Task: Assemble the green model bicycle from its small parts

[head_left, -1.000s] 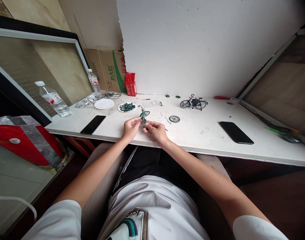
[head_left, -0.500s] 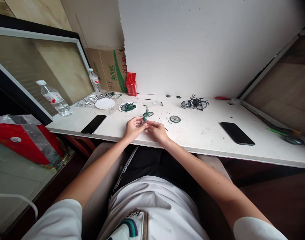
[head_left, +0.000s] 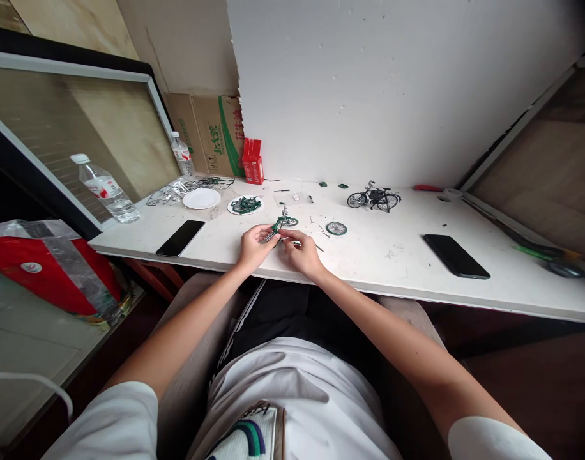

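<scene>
A partly built green model bicycle (head_left: 279, 223) is held over the table near its front edge, its handlebar and one spoked wheel pointing away from me. My left hand (head_left: 255, 246) pinches its near end between thumb and fingers. Close beside it, my right hand (head_left: 302, 253) is closed, thumb and fingertips on the same end of the model; any small part between them is hidden. A loose green-rimmed wheel (head_left: 336, 229) lies to the right, with several thin small parts (head_left: 319, 228) between it and the model.
A black model bicycle (head_left: 373, 197) stands at the back. White plates, one holding green parts (head_left: 245, 204), sit at the left near frames of parts (head_left: 209, 183). Phones (head_left: 180, 238) lie on both sides. Bottles (head_left: 105, 191), a red box (head_left: 253, 161) and a carton stand leftward.
The green model has turned and tilted in my fingers, its handlebar shifting slightly right and its near end swinging left. My right fingers have shifted a little; both hands stay on it.
</scene>
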`<state>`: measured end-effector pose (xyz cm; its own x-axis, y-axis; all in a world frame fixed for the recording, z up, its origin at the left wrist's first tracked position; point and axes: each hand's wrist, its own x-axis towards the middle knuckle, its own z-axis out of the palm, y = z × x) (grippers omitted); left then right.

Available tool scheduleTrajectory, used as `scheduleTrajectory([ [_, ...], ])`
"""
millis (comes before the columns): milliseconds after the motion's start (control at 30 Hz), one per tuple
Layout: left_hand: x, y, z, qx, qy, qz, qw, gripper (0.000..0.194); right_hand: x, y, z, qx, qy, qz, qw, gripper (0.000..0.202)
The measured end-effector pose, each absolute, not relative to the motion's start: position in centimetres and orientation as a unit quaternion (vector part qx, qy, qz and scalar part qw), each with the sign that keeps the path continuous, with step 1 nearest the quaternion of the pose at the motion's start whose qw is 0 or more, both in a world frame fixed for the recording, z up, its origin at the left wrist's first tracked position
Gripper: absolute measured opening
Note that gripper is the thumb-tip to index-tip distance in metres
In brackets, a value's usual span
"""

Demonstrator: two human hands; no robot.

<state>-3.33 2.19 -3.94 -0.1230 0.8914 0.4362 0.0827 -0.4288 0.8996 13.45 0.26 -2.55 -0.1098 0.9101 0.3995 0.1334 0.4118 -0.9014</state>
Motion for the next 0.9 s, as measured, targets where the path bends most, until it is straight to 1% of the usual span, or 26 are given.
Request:
scheduleTrajectory([
  [133, -3.4, 2.1, -3.8, 0.576, 0.420, 0.621, 0.325, 0.038, 13.3, 0.0, -2.4, -0.396, -0.674, 0.344, 0.521, 0.044],
  [433, -3.3, 1.8, -3.6, 0.594, 0.413, 0.617, 0.310, 0.029, 13.4, -0.1, -2.1, -0.397, -0.689, 0.339, 0.503, 0.044],
  [600, -3.1, 1.5, -3.3, 0.586, 0.413, 0.620, 0.320, 0.031, 13.4, -0.1, -2.1, -0.400, -0.701, 0.311, 0.502, 0.047],
  [667, -3.1, 1.5, -3.3, 0.582, 0.419, 0.622, 0.315, 0.030, 13.8, 0.1, -1.7, -0.408, -0.707, 0.279, 0.505, 0.043],
  [767, -3.0, 1.5, -3.2, 0.576, 0.421, 0.627, 0.312, 0.028, 15.6, 1.1, -0.4, -0.439, -0.719, 0.196, 0.501, 0.033],
  [900, -3.0, 1.5, -3.1, 0.566, 0.437, 0.633, 0.296, 0.026, 18.6, 2.8, 0.5, -0.501, -0.754, 0.086, 0.416, 0.027],
])
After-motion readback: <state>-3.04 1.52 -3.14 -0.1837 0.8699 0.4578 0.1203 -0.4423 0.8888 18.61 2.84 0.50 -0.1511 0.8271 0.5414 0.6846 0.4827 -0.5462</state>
